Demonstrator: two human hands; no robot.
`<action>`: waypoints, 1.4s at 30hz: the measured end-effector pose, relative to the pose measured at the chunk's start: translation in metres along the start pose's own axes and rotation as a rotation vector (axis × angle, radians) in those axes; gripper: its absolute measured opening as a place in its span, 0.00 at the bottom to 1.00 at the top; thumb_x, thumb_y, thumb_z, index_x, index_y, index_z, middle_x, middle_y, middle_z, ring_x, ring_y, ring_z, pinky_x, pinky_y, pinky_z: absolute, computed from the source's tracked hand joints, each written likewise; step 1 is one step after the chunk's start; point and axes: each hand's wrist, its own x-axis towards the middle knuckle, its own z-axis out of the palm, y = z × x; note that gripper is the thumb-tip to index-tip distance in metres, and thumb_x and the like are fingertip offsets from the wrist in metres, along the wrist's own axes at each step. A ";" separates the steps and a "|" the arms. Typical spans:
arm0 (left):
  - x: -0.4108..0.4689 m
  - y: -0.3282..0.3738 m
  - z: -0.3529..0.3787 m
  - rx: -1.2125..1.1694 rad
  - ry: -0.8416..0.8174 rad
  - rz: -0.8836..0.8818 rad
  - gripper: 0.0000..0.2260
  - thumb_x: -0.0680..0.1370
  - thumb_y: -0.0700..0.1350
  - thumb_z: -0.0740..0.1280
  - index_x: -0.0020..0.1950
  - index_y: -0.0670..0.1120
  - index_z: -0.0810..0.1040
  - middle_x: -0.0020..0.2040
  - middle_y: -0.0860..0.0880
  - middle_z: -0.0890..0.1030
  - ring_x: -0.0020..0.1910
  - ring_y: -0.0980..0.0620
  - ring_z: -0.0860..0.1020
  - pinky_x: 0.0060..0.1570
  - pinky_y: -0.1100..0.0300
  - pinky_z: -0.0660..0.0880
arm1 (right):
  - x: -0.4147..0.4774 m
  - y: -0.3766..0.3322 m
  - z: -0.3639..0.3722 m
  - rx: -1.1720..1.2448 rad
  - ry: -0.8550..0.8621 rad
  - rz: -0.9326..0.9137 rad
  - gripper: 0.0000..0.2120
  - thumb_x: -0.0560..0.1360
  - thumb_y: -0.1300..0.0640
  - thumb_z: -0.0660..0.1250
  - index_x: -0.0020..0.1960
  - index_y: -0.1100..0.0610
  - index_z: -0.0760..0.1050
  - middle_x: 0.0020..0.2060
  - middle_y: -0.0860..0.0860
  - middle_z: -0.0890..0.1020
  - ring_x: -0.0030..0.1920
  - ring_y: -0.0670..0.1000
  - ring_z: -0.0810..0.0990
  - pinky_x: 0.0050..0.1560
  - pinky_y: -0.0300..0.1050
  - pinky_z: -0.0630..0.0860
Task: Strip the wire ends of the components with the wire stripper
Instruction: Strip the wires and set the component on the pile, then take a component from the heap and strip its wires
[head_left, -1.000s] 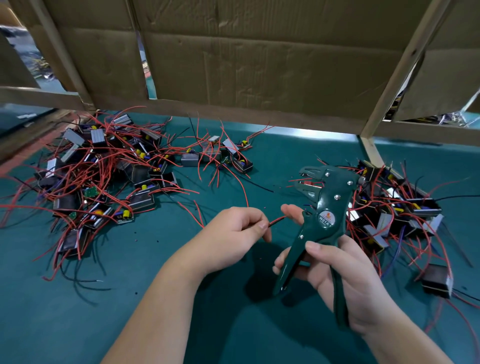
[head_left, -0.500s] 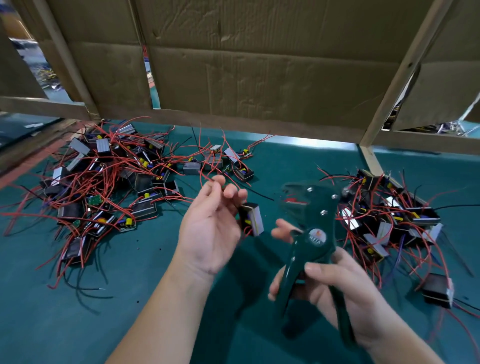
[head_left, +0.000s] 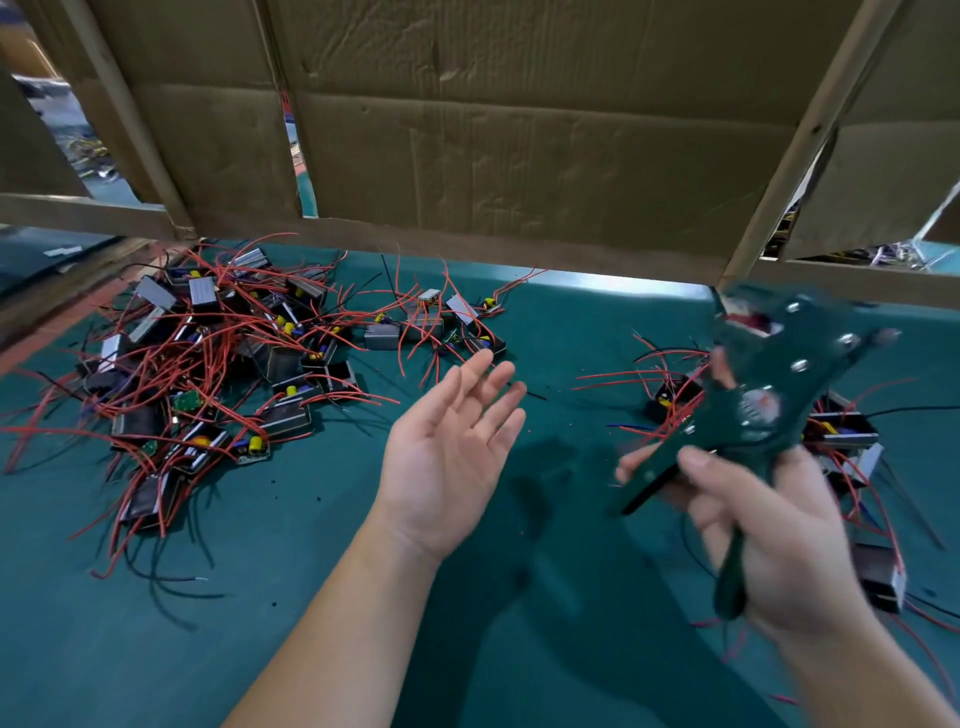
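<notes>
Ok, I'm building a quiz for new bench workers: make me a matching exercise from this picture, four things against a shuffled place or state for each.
Things:
1. left hand
2. wire stripper
3. bigger pile of components
4. cardboard wall

Places or states:
A. stands behind the table
B. open, palm up, holds nothing
C. lies on the left of the table, tangled in red wires
D. gripped by the right hand

Pairs: 1-B, 2-D, 3-C, 4-A.
</notes>
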 end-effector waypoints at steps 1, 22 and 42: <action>0.000 0.001 0.000 0.011 0.016 0.005 0.24 0.70 0.50 0.64 0.65 0.45 0.75 0.59 0.45 0.80 0.62 0.46 0.78 0.62 0.54 0.72 | 0.004 -0.003 -0.005 0.020 0.026 0.000 0.10 0.64 0.63 0.70 0.45 0.59 0.77 0.34 0.59 0.81 0.37 0.61 0.83 0.43 0.60 0.81; 0.001 0.061 -0.055 1.407 0.937 1.172 0.21 0.67 0.33 0.62 0.60 0.41 0.76 0.65 0.39 0.71 0.63 0.39 0.70 0.62 0.55 0.63 | -0.007 0.012 -0.007 0.170 -0.142 0.188 0.26 0.70 0.63 0.60 0.68 0.55 0.71 0.62 0.60 0.79 0.37 0.63 0.81 0.43 0.62 0.79; 0.011 0.058 -0.072 1.216 0.373 0.737 0.29 0.73 0.32 0.68 0.69 0.55 0.71 0.62 0.53 0.71 0.60 0.57 0.74 0.45 0.70 0.74 | -0.007 0.019 -0.006 0.220 -0.210 0.206 0.25 0.71 0.63 0.58 0.68 0.57 0.71 0.60 0.65 0.78 0.38 0.65 0.81 0.41 0.63 0.78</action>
